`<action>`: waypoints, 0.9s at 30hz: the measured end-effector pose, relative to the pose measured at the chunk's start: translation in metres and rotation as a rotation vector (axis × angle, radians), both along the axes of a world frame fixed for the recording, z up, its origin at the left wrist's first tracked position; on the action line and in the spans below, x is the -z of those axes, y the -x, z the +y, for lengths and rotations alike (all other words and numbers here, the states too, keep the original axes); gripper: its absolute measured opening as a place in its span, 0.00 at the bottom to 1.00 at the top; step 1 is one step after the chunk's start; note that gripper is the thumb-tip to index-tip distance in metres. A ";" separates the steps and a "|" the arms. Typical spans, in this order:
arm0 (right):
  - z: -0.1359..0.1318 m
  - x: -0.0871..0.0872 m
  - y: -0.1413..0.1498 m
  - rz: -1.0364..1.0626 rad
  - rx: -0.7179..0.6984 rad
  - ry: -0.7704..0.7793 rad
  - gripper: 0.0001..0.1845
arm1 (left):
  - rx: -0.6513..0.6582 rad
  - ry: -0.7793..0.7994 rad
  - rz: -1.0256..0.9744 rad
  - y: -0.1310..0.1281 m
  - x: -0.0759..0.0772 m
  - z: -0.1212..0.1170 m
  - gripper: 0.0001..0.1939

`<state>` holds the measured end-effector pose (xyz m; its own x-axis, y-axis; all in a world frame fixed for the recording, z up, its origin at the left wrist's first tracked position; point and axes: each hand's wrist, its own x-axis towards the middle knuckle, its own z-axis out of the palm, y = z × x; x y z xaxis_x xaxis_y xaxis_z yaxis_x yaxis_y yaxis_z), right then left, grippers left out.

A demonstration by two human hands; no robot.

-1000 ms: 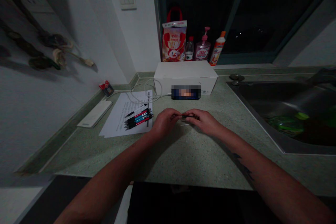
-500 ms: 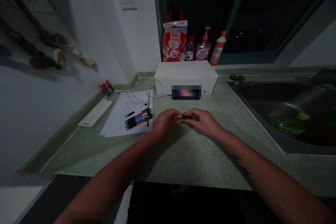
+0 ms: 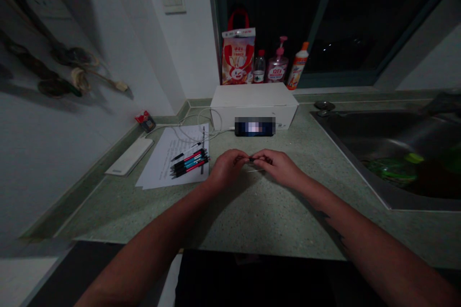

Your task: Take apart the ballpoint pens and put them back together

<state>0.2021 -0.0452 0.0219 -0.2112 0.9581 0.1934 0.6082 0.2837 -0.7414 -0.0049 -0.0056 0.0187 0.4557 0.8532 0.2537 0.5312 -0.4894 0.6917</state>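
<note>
My left hand (image 3: 227, 168) and my right hand (image 3: 279, 168) meet over the middle of the green speckled counter (image 3: 252, 211). Both pinch a small dark pen-like piece (image 3: 254, 159) between their fingertips; its exact form is too dim to tell. A thin pale stick (image 3: 254, 171) lies on the counter just under the hands. To the left, several red, blue and black pens (image 3: 190, 162) lie bunched on a printed sheet of paper (image 3: 169, 156).
A white box (image 3: 254, 104) with a phone (image 3: 255, 126) leaning against it stands behind the hands; white cables (image 3: 196, 127) curl beside it. Bottles and a red bag (image 3: 238, 55) line the window sill. A steel sink (image 3: 396, 153) fills the right. A white flat slab (image 3: 129, 156) lies at the left wall.
The hands have stayed together over the same spot; the fingertips shifted slightly around the small dark piece. The view moved a little.
</note>
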 end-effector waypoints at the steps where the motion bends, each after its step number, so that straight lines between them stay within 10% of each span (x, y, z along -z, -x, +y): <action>1: 0.000 0.000 0.000 0.003 0.023 -0.013 0.09 | -0.003 0.000 0.012 0.000 0.000 0.000 0.08; 27: 0.001 -0.004 -0.003 -0.149 0.047 -0.158 0.07 | 0.007 -0.004 -0.116 0.002 0.003 0.002 0.05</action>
<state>0.2046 -0.0443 0.0262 -0.2045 0.9279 0.3116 0.7232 0.3578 -0.5908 -0.0065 -0.0032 0.0155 0.4292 0.8489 0.3085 0.4441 -0.4958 0.7463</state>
